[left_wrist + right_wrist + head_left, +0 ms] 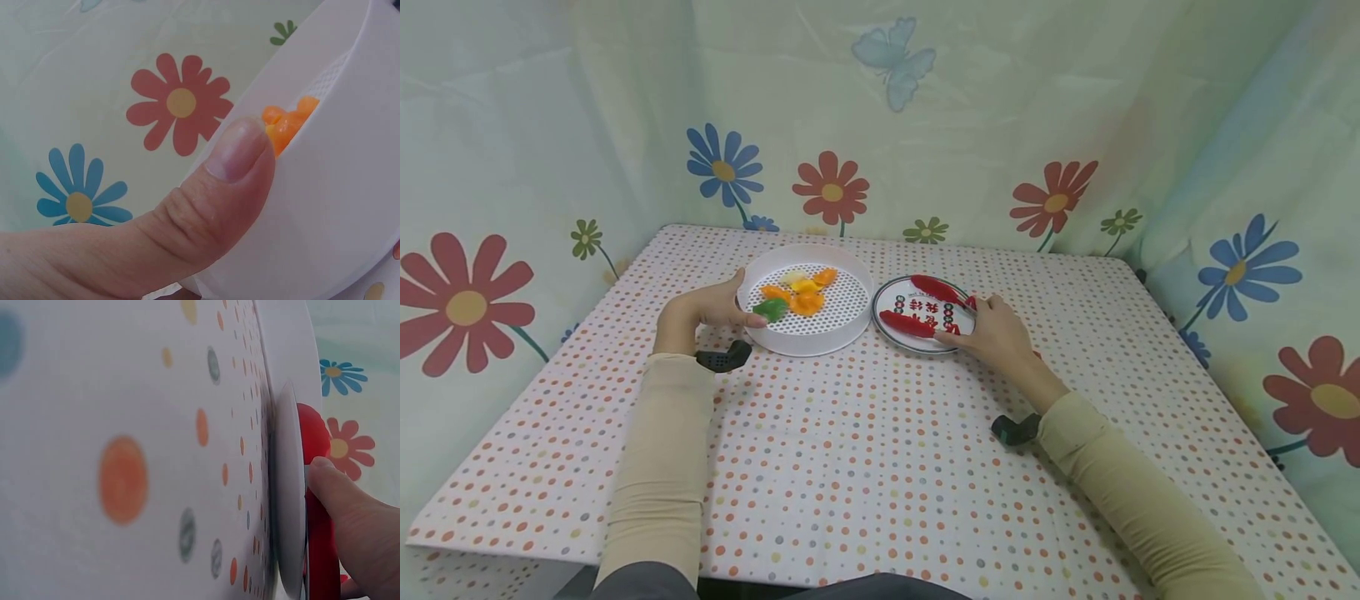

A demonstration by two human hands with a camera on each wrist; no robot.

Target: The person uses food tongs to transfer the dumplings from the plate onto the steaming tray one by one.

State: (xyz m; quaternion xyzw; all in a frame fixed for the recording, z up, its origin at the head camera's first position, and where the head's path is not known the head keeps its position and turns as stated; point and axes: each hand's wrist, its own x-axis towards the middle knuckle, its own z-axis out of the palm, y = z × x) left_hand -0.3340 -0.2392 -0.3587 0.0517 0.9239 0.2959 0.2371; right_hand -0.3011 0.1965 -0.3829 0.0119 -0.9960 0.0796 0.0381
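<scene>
A white round strainer tray (805, 346) with a perforated bottom stands left of centre in the head view. Several orange, yellow and green pieces (806, 302) lie in it. My left hand (715, 305) grips its left side, the thumb (240, 156) against the wall near the rim in the left wrist view. To the right, a white plate (891, 297) with red lettering and a dark rim line sits beside the tray. My right hand (1000, 336) holds red-tipped tongs (910, 323), their two spread tips over the plate. Part of the tongs is hidden by the hand.
A dotted cloth (865, 467) covers the table. Flower-printed curtains (970, 125) hang behind and at both sides. Dark wrist devices (724, 358) sit near both of my wrists.
</scene>
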